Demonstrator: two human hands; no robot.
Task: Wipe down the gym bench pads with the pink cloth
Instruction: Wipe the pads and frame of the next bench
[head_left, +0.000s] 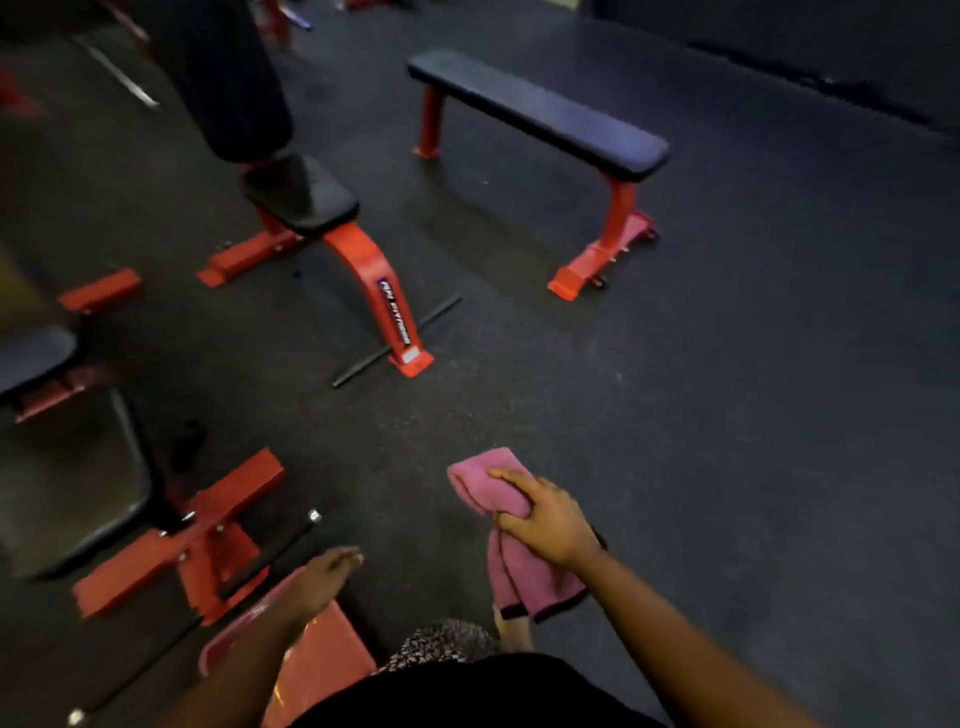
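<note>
My right hand (545, 514) grips the pink cloth (491, 488) in the air above the dark floor, near the bottom middle of the view. The cloth hangs folded below my fingers, its dark-trimmed edge lowest. My left hand (327, 574) hovers lower left with loose fingers and holds nothing. A flat bench with a black pad (540, 111) and red legs stands at the upper right. An adjustable bench seat pad (298, 195) on a red frame is at the upper left. A third black pad (78, 493) lies at the left edge.
Another person's dark trouser leg (223, 78) stands beside the adjustable bench. A thin black bar (397, 340) lies on the floor under its red foot. Red frame parts (208, 535) sit close to my left hand. Open rubber floor (753, 415) spreads to the right.
</note>
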